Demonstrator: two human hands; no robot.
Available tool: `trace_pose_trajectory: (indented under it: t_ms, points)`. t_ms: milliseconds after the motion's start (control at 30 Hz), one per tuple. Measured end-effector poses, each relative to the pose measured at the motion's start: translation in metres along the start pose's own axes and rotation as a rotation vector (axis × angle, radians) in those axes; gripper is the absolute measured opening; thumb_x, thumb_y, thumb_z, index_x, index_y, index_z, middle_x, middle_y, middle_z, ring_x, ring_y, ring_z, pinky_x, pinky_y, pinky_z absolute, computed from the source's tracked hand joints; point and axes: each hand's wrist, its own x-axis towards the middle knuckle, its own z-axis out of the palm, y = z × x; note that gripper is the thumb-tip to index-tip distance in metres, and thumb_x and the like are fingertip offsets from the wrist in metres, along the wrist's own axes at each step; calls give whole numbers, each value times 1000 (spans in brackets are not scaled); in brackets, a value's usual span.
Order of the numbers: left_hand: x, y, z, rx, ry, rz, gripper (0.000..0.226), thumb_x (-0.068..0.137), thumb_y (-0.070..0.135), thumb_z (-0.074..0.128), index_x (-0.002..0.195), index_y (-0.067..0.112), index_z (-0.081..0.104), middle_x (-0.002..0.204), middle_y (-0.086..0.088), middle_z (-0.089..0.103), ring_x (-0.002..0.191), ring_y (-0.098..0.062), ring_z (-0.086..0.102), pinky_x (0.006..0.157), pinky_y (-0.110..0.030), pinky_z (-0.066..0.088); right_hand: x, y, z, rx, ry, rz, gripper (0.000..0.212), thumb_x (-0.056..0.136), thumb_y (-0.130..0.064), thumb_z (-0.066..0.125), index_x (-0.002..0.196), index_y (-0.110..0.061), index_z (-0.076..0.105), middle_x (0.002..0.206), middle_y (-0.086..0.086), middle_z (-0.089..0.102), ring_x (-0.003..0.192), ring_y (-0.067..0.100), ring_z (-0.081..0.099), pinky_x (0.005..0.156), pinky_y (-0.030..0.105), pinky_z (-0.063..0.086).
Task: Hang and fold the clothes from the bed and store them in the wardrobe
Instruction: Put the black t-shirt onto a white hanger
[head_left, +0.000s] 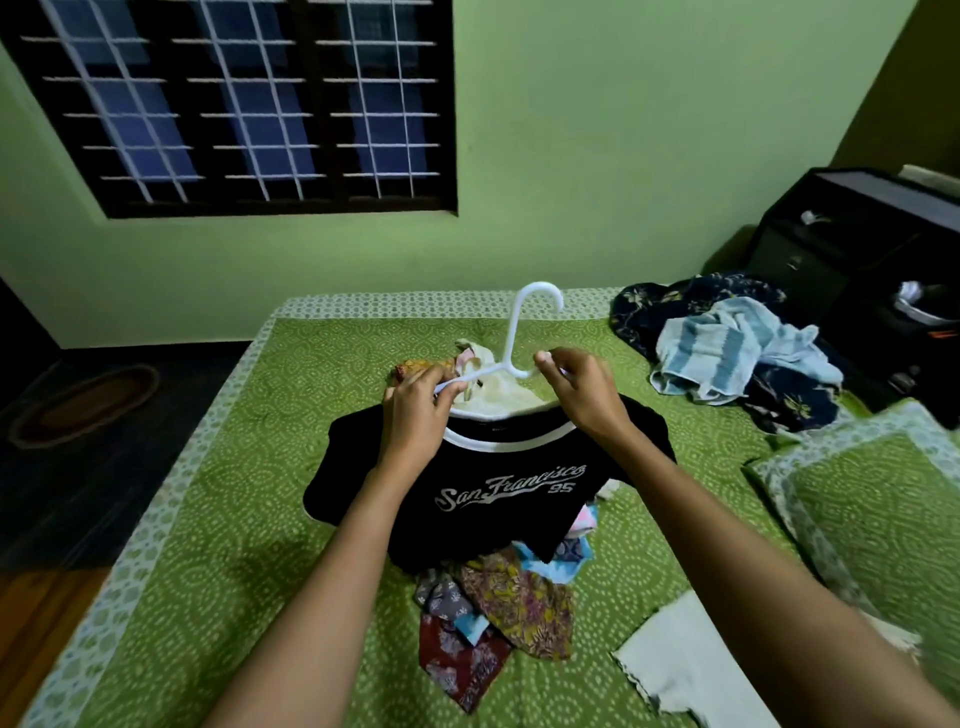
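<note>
1. The black T-shirt (498, 493), printed "San Francisco" and trimmed white at the collar, is held up over the middle of the bed (208, 519). Its neck opening sits just under a white hanger (519, 332) whose hook points up.
2. The left hand (415, 410) curls round the hanger's left arm. The right hand (584, 395) pinches the right arm between thumb and fingertips, close to the collar. I cannot tell whether either arm is seated inside a shoulder.
3. The shirt looks light, soft and limp, and likely to slide off smooth plastic. It is probably best held at the collar trim or the shoulder seams. The hanger seems stiff and light, and is best carried below the hook.
4. A pile of printed clothes (498, 587) lies beneath the shirt, and a cream garment (498, 389) lies behind the hanger.
5. A white cloth (680, 660) lies near the right forearm, and a blue striped towel (727, 353) is heaped at the far right.
</note>
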Motion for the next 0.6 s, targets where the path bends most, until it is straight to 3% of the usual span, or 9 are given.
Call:
trace_pose_trajectory:
  t_ms: [100, 167, 300, 433, 533, 600]
  points:
    - [-18, 13, 9, -50, -40, -3, 17, 88, 23, 62, 87, 7, 66, 79, -13, 70, 76, -33, 62, 74, -41, 44, -22, 8, -16, -3, 28, 31, 33, 96, -33, 52, 80, -7, 67, 60, -11, 42, 55, -1, 37, 51, 17, 29]
    - [-34, 25, 13, -82, -59, -9, 16, 87, 22, 64, 84, 6, 65, 77, -14, 68, 76, -35, 62, 72, -41, 45, -39, 12, -29, -14, 37, 61, 34, 95, -36, 53, 85, -8, 69, 68, -4, 54, 62, 6, 46, 54, 27, 35]
    - [-70, 53, 21, -86, -59, 10, 17, 85, 20, 66, 83, 3, 66, 75, -18, 67, 76, -37, 62, 70, -41, 45, -81, 21, -61, -3, 53, 81, 33, 94, -39, 53, 81, -14, 69, 79, 5, 68, 72, 17, 62, 59, 34, 46]
    - [-120, 97, 33, -112, -76, 17, 18, 85, 22, 66, 85, 4, 67, 75, -17, 68, 75, -36, 63, 69, -43, 48, -137, 29, -110, -25, 66, 83, 33, 95, -37, 54, 77, -13, 68, 61, -9, 54, 59, 4, 49, 51, 29, 34]
    - [-171, 139, 47, -125, -84, 26, 17, 85, 20, 66, 84, 4, 68, 77, -17, 68, 77, -34, 63, 69, -40, 45, -192, 38, -154, -52, 86, 96, 39, 94, -34, 55, 57, -30, 48, 48, -13, 33, 45, -2, 37, 47, 23, 27]
    - [-205, 164, 57, -143, -98, 15, 16, 86, 20, 66, 85, 4, 68, 78, -15, 69, 78, -34, 63, 71, -38, 45, -226, 46, -180, -68, 94, 92, 44, 94, -33, 56, 54, -37, 38, 48, -13, 33, 47, 0, 35, 49, 31, 27]
